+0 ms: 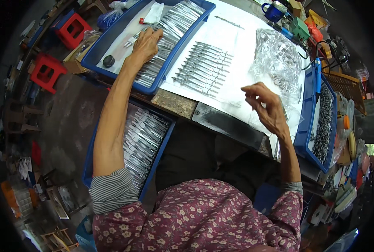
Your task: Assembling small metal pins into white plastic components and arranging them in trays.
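My left hand [146, 45] reaches into a blue tray [156, 84] at the upper left. Its fingers are curled down around a few slim silvery metal pieces, whose ends [130, 41] stick out to its left. More such pieces [183, 19] lie packed along the tray's right side. On the white paper [233, 38] to its right, a neat row of slim metal pieces [204, 69] lies side by side, with a single piece [229, 22] farther back. My right hand [266, 105] hovers over the paper's near right part, fingers loosely bent and apart, nothing visible in them.
A clear plastic bag [277, 59] with metal parts rests right of the row. Beyond it stands a blue bin [302, 126] of small dark parts [322, 126]. Below the table's left edge, another blue tray [143, 145] holds metal pieces. A round black object [108, 61] sits in the upper tray.
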Demonstrator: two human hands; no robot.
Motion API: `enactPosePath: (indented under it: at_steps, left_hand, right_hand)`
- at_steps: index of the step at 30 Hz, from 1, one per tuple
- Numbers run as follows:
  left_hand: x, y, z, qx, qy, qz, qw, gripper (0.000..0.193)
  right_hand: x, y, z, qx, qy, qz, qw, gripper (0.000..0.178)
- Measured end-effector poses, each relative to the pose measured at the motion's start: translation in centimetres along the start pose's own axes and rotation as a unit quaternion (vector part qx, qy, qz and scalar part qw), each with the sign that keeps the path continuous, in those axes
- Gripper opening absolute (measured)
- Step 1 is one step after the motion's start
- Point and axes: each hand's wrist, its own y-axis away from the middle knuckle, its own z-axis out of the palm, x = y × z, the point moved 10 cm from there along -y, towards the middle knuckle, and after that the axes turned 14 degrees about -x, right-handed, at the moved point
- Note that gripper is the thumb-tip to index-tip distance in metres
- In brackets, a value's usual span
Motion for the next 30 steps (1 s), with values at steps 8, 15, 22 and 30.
enactPosePath:
  at_steps: [8, 15, 22, 30]
  left_hand:
    - [1.5, -1.0, 0.6, 0.01, 0.035, 0.112, 0.993, 0.024]
    - [0.1, -0.1, 0.8, -0.054, 0.072, 0.135, 0.987, 0.026]
    - [1.0, 0.8, 1.9, -0.026, 0.119, 0.298, 0.947, 0.03]
    - [-0.9, 0.2, 2.6, -0.076, 0.101, 0.2, 0.972, 0.039]
  right_hand:
    - [0.6, 6.3, 0.0, 0.014, -0.035, 0.023, 0.999, 0.023]
    - [1.9, 11.6, -1.2, 0.072, -0.033, 0.045, 0.996, 0.023]
    - [4.4, 18.1, -4.5, 0.177, -0.088, 0.146, 0.969, 0.02]
    - [10.1, 25.3, -14.8, 0.385, -0.057, 0.214, 0.896, 0.022]
